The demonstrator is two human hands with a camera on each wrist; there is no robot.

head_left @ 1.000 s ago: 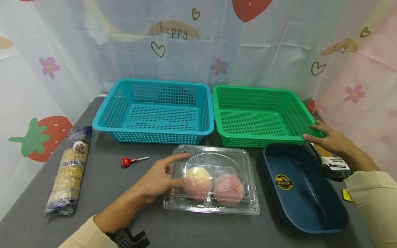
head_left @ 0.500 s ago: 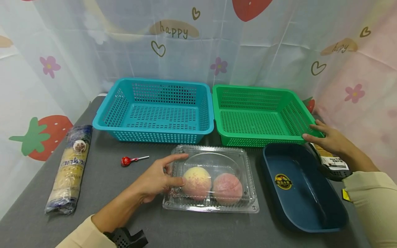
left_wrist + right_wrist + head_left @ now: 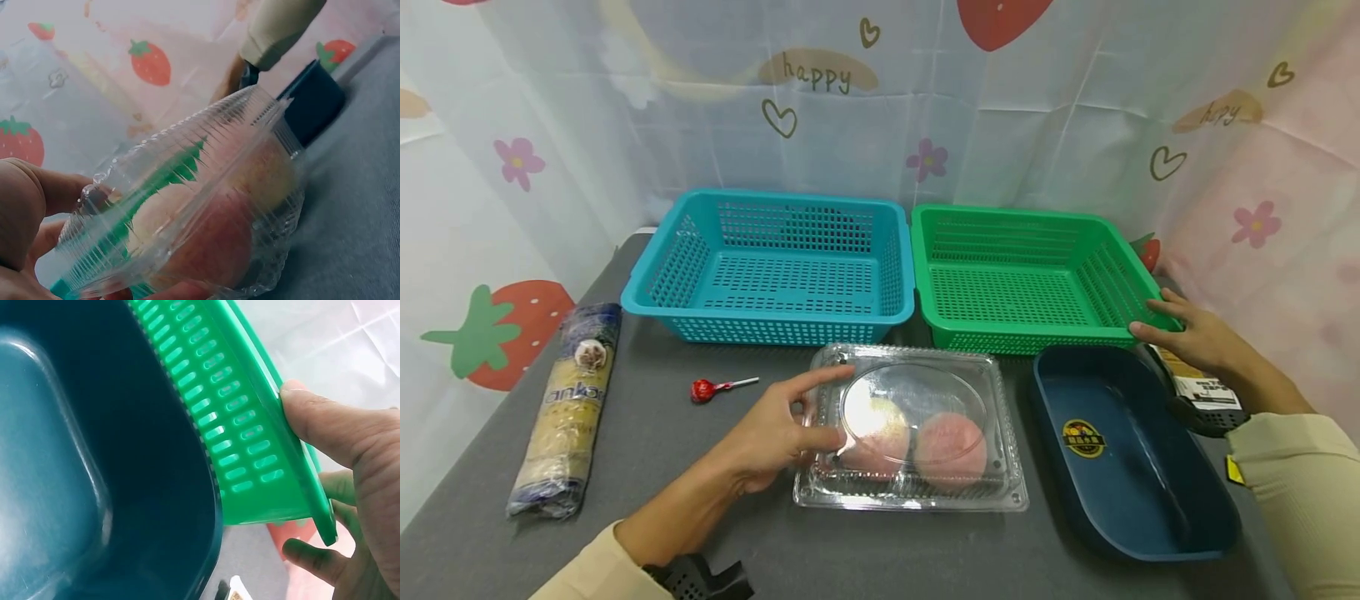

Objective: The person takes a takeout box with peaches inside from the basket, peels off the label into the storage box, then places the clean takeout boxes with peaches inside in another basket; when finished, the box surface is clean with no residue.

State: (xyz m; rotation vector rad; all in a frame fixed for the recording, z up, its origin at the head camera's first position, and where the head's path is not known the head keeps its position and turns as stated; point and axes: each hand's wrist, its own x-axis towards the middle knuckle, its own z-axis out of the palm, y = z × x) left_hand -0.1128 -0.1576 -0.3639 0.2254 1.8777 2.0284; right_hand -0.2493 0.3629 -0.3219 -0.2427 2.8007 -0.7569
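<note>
My left hand (image 3: 775, 437) grips the left side of a clear plastic clamshell box (image 3: 1007, 467), thumb on its near side and index finger along the lid. Inside the box sit two peaches (image 3: 951, 450), pink and yellowish. The left wrist view shows the box (image 3: 275, 250) close up, with fingers partly beneath it. At the right, my right hand (image 3: 1202, 337) holds the near right corner of a green basket (image 3: 1022, 340). In the right wrist view the thumb (image 3: 312, 412) lies on the basket's rim and the other fingers are around its outer side.
A blue basket (image 3: 775, 321) stands left of the green one, with nothing inside. A dark blue tub (image 3: 1138, 492) is in front of the green basket. A red lollipop (image 3: 703, 390) and a wrapped noodle pack (image 3: 568, 408) lie at the left. Behind hangs a printed curtain (image 3: 700, 117).
The clamshell box has shifted slightly away from me and its glare has changed, with my left hand moving along. My right hand keeps its place on the green basket.
</note>
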